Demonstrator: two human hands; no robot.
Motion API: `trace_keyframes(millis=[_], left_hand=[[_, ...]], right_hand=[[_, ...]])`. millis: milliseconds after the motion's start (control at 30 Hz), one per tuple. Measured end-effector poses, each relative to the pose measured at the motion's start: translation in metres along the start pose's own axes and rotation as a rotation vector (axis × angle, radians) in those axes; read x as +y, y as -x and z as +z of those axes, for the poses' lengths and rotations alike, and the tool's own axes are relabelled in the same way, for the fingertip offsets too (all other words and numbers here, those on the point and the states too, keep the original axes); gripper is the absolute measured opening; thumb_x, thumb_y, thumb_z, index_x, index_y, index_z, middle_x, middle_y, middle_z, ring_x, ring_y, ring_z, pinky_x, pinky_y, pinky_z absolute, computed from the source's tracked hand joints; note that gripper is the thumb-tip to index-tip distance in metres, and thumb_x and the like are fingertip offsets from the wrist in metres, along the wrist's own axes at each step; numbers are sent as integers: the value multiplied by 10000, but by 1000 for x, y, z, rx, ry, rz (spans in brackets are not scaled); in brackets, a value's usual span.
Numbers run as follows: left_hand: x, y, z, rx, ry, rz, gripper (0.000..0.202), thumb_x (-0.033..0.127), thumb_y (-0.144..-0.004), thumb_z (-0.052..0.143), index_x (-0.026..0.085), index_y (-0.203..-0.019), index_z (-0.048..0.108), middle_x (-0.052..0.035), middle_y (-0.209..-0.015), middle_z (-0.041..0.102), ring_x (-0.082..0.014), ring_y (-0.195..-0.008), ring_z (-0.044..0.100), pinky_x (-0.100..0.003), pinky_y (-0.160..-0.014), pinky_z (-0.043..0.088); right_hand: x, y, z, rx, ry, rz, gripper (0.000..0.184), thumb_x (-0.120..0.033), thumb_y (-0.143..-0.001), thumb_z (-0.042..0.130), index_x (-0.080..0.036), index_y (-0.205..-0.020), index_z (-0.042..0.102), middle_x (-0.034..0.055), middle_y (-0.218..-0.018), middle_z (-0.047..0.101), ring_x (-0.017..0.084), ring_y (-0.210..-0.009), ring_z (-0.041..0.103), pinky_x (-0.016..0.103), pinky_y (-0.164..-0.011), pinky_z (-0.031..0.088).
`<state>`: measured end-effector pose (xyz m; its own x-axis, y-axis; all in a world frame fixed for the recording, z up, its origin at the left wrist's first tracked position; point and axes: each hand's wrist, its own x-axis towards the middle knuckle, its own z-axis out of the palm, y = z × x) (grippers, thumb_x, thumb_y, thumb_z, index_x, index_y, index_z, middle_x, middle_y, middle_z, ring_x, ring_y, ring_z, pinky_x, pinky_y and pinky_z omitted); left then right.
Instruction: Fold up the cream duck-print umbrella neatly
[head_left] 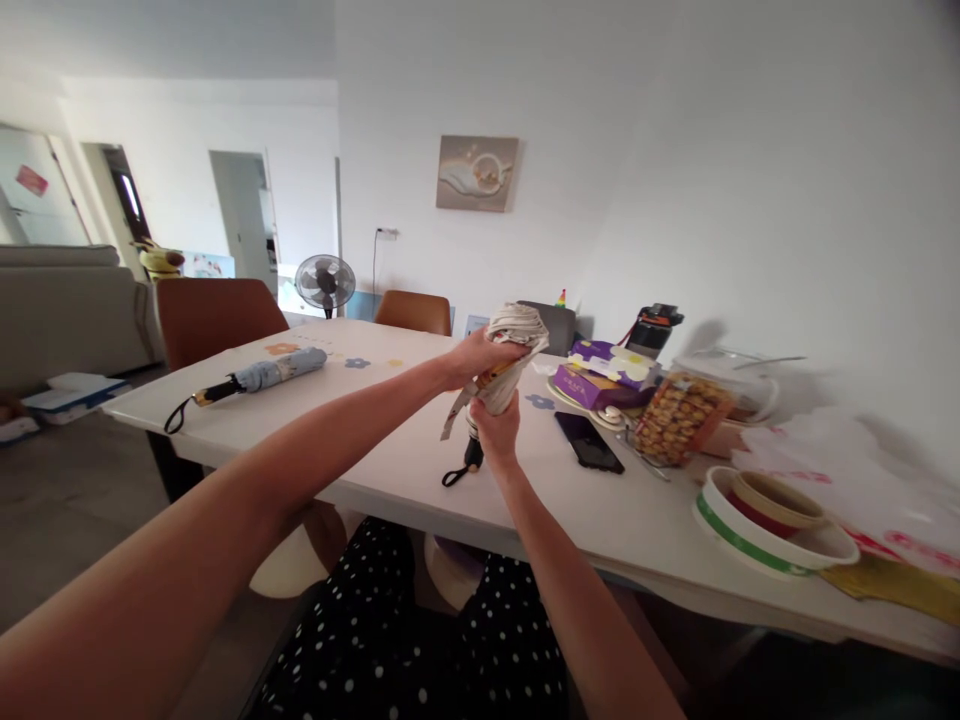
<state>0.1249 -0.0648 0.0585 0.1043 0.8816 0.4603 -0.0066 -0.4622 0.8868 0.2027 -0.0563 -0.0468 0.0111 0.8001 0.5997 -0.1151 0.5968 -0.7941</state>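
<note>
A cream folding umbrella (517,325) is held upright above the white table (397,400), its cloth gathered in folds around the shaft. Its black handle points down, with a dark wrist loop hanging from the end. My left hand (484,358) is closed round the upper folds. Lower down, just above the handle, my right hand (497,425) grips the same umbrella. A loose strap of its cloth sticks out to the left. Farther left on the table lies a second folded umbrella (277,370), light blue with a black handle and a loop.
Right of my hands lie a black phone (589,442), a purple tissue box (600,385), a jar of round snacks (682,410) and stacked paper bowls (776,515). A dark bottle (652,330) stands behind. Brown chairs (217,315) and a fan (325,282) are beyond the table.
</note>
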Motion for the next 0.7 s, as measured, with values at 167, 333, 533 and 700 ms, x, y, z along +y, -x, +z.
trace_keyframes(millis=[167, 333, 533, 700], left_hand=[[15, -1, -13, 38, -207, -46, 289, 317, -660, 656, 156, -892, 598, -46, -822, 623, -182, -799, 565, -296, -705, 443], [25, 22, -53, 246, -258, -148, 587, 446, -652, 690, 196, -1152, 512, -108, -1192, 553, -244, -1125, 475, -325, -840, 398], [-13, 54, -61, 155, -157, -289, 558, 433, -656, 706, 128, -1098, 552, -121, -1007, 634, -205, -915, 591, -350, -839, 402], [-25, 50, -50, 198, -167, -254, 275, 351, -645, 712, 129, -771, 610, -11, -651, 560, -82, -543, 481, -251, -568, 421]], right_hand=[[7, -5, 2, -2, 69, 40, 303, -286, -639, 626, -215, -890, 474, 9, -796, 602, 171, -730, 572, 296, -665, 471], [16, -13, 9, -78, 102, 64, 317, -323, -651, 628, -210, -921, 506, 14, -845, 612, 167, -742, 575, 290, -654, 468], [12, -19, 8, -119, -25, 92, 397, -333, -644, 646, -176, -989, 528, 62, -971, 638, 194, -857, 602, 306, -713, 486], [7, -22, 5, -94, -81, 123, 385, -298, -616, 667, -165, -953, 538, 55, -927, 650, 182, -823, 613, 279, -679, 492]])
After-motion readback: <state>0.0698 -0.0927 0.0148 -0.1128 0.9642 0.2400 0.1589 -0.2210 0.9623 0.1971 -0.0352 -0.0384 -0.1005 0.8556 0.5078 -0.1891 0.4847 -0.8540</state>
